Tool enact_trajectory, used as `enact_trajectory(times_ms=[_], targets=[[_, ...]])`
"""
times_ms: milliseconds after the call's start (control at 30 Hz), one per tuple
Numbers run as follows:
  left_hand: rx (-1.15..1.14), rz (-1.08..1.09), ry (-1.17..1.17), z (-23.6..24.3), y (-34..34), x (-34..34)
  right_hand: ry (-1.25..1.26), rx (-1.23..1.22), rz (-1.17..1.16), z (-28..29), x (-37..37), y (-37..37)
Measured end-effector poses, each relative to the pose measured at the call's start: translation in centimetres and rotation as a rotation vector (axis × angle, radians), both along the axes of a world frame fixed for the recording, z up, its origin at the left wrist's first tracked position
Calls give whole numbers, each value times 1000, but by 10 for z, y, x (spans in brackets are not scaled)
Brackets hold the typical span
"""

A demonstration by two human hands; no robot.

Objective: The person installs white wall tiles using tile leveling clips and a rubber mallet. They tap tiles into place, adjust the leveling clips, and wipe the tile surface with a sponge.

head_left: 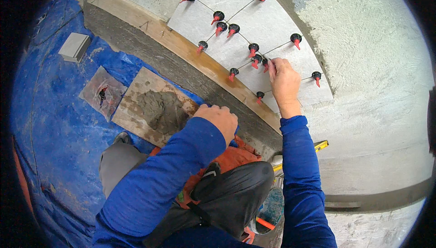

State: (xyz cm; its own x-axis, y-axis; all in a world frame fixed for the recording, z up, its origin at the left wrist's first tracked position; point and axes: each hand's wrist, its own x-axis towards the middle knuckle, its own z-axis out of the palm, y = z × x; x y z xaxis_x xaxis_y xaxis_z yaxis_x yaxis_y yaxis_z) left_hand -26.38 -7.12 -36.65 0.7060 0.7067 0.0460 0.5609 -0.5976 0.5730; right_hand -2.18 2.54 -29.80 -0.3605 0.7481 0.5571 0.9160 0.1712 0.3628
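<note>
Head view, looking down at a person kneeling before a wall. The right hand (284,81) is raised against the grey wall tiles (254,25), its fingers (271,68) pinched together at a black-and-red levelling clip (265,62) that sits in the joint between tiles; whether the clip is actually gripped cannot be told, since the fingertips cover it. Further clips of the same kind, each a black cap with a red wedge (295,38), stand along the tile joints above, left and right of the hand. The left hand (220,118) rests lower down, fingers curled loosely downward at the edge of the wooden batten (190,53) that runs below the tiles; nothing can be seen held in it. Just left of this hand a mound of grey mortar (161,109) lies on a wooden board (136,116), which sits on the blue tarpaulin (63,125) covering the floor. A smaller mortar-stained square (102,93) lies beside the board, and a pale grey block (75,47) lies well apart at upper left. Both arms wear blue sleeves (299,180). A yellow level (320,146) shows beside the right forearm.
</note>
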Motion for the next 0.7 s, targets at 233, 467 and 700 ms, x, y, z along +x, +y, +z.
enact_trajectory(times_ms=[233,467,700], targets=[[14,-3,11,-3,-1,3,79,6,28,-6,0,1],[21,-3,2,-4,-1,5,38,-37,10,-6,-2,2],[14,-21,-3,-4,1,4,9,-66,-21,12,-3,5]])
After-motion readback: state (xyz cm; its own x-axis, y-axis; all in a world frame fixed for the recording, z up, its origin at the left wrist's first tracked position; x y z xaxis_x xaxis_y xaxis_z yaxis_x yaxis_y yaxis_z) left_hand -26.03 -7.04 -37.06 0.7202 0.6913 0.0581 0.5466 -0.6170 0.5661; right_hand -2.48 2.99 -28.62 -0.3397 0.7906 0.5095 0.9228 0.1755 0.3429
